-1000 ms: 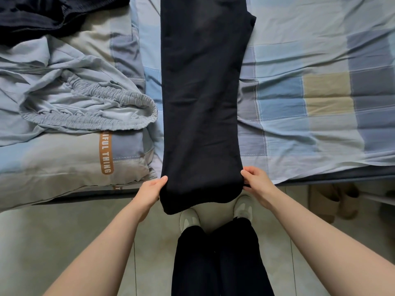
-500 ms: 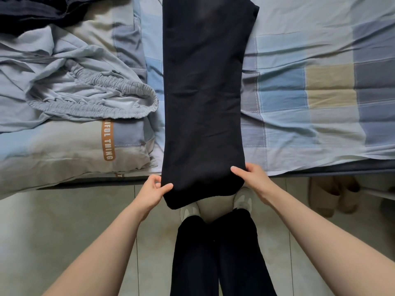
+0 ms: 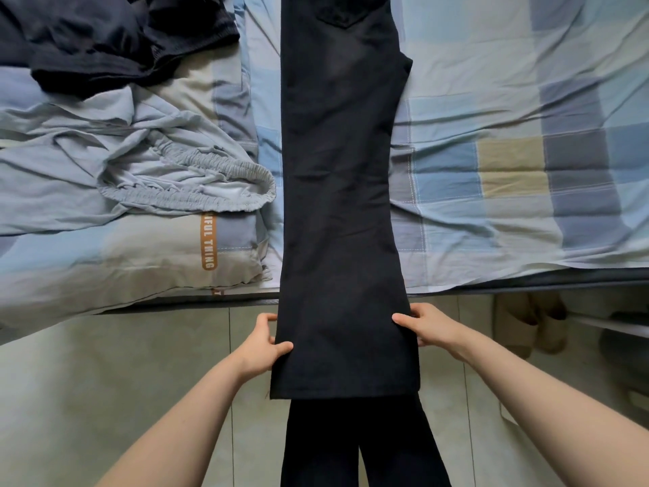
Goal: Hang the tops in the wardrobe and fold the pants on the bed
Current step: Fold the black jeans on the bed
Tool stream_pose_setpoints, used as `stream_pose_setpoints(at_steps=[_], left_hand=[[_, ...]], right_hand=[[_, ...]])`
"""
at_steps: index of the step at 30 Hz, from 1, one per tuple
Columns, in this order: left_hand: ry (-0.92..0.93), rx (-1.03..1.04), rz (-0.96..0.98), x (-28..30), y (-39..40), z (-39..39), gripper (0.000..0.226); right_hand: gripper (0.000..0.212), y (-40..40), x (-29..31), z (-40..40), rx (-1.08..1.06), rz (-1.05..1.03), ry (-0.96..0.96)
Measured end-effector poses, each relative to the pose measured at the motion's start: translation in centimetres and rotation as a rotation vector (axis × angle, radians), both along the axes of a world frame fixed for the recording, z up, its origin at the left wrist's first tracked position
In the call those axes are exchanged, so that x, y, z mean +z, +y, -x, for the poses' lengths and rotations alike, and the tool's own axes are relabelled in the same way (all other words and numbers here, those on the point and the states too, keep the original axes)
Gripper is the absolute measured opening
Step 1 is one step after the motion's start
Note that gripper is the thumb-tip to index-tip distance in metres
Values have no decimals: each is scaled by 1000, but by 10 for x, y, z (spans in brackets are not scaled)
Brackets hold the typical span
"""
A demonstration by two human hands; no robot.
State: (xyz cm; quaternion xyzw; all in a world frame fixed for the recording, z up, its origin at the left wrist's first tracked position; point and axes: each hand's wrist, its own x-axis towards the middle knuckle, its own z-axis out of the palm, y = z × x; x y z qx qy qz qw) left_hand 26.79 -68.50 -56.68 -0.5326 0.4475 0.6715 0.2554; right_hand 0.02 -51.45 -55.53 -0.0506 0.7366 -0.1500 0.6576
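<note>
Black pants (image 3: 340,191) lie lengthwise down the middle of the bed (image 3: 509,191), folded leg on leg, with the hem end hanging past the bed's front edge over the floor. My left hand (image 3: 261,346) pinches the left edge of the hem end, thumb on top. My right hand (image 3: 426,326) pinches the right edge, a little above the hem. Light grey pants (image 3: 140,170) with an elastic waistband lie crumpled on the left of the bed. A dark navy garment (image 3: 105,40) is heaped at the far left.
A folded quilt with an orange label (image 3: 208,240) sits under the grey pants at the bed's left front. Slippers (image 3: 530,318) stand under the bed at right. My own legs in black trousers (image 3: 358,444) stand on the tiled floor below the hem.
The pants' hem end has been drawn toward me and lifted flat, hiding my shoes. Both hands shifted from the hem corners to the side edges and now pinch them.
</note>
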Motion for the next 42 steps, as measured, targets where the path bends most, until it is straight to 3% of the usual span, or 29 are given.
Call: stream_pose_setpoints(at_steps=[3,5,9,11,14,17,19,21,23,26,28,31,34,37,39,42], left_hand=[[15,45,-46,10,-11,-1,90],[51,55,-70,15,-28,0,91],[131,109,-154,24,-69,19,46],[142,112,-170,29,-94,42,27],[196,261,-210,34,-140,90,32],[304,559,-46,28,-193,150,21],[252,641,177,11,-215,181,22],[70,386,435,-15,-216,195,32],[-48,140,554,-41,-197,193,45],[-123,138,567,-61,-161,186,44],[-169,163,610,-66,-144,177,44],[-214,130,540,-71,-129,154,43],[-113,172,410,-69,-125,135,32],[-13,76,422,-67,-130,128,20],[35,33,418,-66,-132,129,18],[64,77,409,-65,-127,126,23]], right_hand=[[27,-8,6,-1,104,-36,-4],[25,-14,5,4,87,-37,0],[40,-25,8,38,-183,57,-143],[30,-41,14,64,-240,94,-217],[20,-84,18,108,-328,108,-283],[39,-143,14,154,-723,301,-322],[35,-176,2,179,-926,398,-135],[27,-195,-16,191,-805,319,241],[24,-196,-35,183,-585,186,403],[23,-181,-56,150,-341,36,209],[19,-170,-62,126,-269,55,111],[23,-153,-71,100,-267,128,113],[31,-139,-77,86,-240,150,90],[26,-132,-79,91,-141,167,193],[22,-127,-77,96,-168,205,195],[17,-116,-71,95,-404,219,70]])
